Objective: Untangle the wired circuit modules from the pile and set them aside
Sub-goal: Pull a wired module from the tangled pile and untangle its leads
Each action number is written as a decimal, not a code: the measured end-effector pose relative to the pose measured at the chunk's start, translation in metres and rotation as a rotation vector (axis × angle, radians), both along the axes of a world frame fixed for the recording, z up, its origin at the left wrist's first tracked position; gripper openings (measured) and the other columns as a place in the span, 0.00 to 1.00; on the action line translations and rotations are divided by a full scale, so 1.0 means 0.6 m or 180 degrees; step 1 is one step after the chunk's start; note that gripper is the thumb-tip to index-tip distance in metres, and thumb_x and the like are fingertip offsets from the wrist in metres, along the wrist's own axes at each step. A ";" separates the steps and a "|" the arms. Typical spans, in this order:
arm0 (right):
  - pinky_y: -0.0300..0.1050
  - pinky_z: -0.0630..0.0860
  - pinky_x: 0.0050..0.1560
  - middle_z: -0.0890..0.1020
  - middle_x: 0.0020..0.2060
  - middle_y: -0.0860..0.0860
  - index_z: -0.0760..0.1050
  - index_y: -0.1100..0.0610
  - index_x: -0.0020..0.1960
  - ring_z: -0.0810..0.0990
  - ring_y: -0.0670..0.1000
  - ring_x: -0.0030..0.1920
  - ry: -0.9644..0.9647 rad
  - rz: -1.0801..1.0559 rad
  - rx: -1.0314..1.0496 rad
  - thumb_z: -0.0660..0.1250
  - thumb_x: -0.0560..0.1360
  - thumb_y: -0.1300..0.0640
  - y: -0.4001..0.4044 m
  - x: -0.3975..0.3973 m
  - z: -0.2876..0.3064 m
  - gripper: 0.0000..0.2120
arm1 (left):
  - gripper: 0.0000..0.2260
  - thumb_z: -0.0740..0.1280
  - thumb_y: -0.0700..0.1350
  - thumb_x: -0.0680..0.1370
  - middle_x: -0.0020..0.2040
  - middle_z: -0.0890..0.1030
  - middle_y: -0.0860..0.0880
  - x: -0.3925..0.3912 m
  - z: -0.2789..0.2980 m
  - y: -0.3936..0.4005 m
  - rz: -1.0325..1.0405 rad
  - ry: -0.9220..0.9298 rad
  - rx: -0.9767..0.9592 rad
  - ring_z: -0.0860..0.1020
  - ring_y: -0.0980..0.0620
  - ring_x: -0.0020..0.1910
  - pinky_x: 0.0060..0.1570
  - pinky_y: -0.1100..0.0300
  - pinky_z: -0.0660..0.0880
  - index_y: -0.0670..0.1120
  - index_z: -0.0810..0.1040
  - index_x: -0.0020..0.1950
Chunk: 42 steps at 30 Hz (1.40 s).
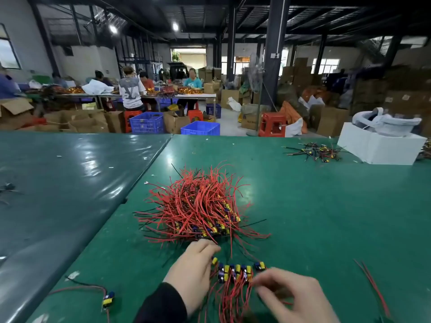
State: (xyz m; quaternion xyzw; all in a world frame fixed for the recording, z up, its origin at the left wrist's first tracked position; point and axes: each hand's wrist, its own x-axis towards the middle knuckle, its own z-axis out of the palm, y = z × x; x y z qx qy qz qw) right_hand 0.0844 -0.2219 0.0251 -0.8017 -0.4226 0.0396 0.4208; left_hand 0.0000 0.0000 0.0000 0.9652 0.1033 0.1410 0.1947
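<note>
Head view. A green table [326, 206] bears a large pile [198, 206] of red-wired modules at its centre. Near the front edge lies a row of sorted modules [235, 272], set side by side just below the pile, their red wires [231, 299] trailing toward the viewer. The left hand [193, 269], in a dark sleeve [163, 306], lies beside the left end of the row with fingers extended toward the pile's edge; one yellow module [214, 260] sits at its fingertips, but whether the hand grasps it cannot be told. The right hand [289, 297] rests over the right side of the trailing wires with fingers curled, apparently pinching them, though blur obscures the contact. A single module [108, 299] lies apart at front left. A smaller pile [317, 151] and a white box [380, 145] occupy the far right. Two loose red wires [373, 285] lie at front right.
</note>
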 end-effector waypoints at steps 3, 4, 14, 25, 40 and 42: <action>0.39 0.61 0.68 0.68 0.67 0.37 0.69 0.35 0.63 0.64 0.40 0.69 -0.0546 0.0040 -0.0603 0.63 0.73 0.42 0.103 -0.008 -0.044 0.19 | 0.24 0.52 0.37 0.80 0.76 0.57 0.55 0.033 -0.030 0.030 -0.0049 0.0455 0.0328 0.55 0.56 0.74 0.72 0.58 0.57 0.50 0.56 0.77; 0.41 0.55 0.71 0.59 0.72 0.38 0.63 0.35 0.68 0.55 0.40 0.73 -0.0689 0.0164 -0.1028 0.60 0.73 0.39 0.121 -0.011 -0.052 0.23 | 0.24 0.52 0.38 0.80 0.76 0.57 0.55 0.041 -0.033 0.033 -0.0111 0.0577 0.0337 0.56 0.56 0.74 0.72 0.58 0.58 0.51 0.56 0.77; 0.53 0.41 0.73 0.58 0.68 0.30 0.62 0.29 0.65 0.50 0.32 0.72 -0.0909 -0.0146 -0.1498 0.61 0.73 0.43 0.071 0.074 -0.073 0.22 | 0.12 0.60 0.50 0.80 0.59 0.74 0.56 0.051 -0.075 0.068 -0.0340 -0.0002 0.0161 0.71 0.56 0.59 0.57 0.63 0.69 0.52 0.75 0.62; 0.34 0.76 0.38 0.84 0.35 0.45 0.83 0.47 0.44 0.82 0.46 0.34 0.1108 -0.0177 0.0498 0.77 0.66 0.51 0.137 0.029 -0.032 0.07 | 0.15 0.77 0.41 0.65 0.43 0.80 0.58 0.020 -0.043 0.033 -0.0348 -0.1698 -0.1388 0.77 0.59 0.31 0.31 0.69 0.72 0.53 0.81 0.49; 0.34 0.68 0.31 0.78 0.25 0.51 0.82 0.60 0.44 0.72 0.44 0.27 0.1678 0.0539 0.0795 0.67 0.72 0.50 0.137 0.018 -0.058 0.13 | 0.08 0.77 0.40 0.67 0.30 0.81 0.59 -0.001 -0.003 0.026 -0.0042 -0.1141 -0.1960 0.72 0.64 0.25 0.30 0.71 0.68 0.52 0.85 0.40; 0.37 0.70 0.33 0.78 0.26 0.51 0.82 0.60 0.45 0.73 0.45 0.28 0.1630 0.0564 0.0808 0.68 0.74 0.50 0.136 0.017 -0.059 0.13 | 0.06 0.77 0.39 0.68 0.26 0.78 0.59 -0.002 0.001 0.024 -0.0081 -0.1146 -0.1956 0.71 0.64 0.23 0.29 0.73 0.66 0.50 0.85 0.39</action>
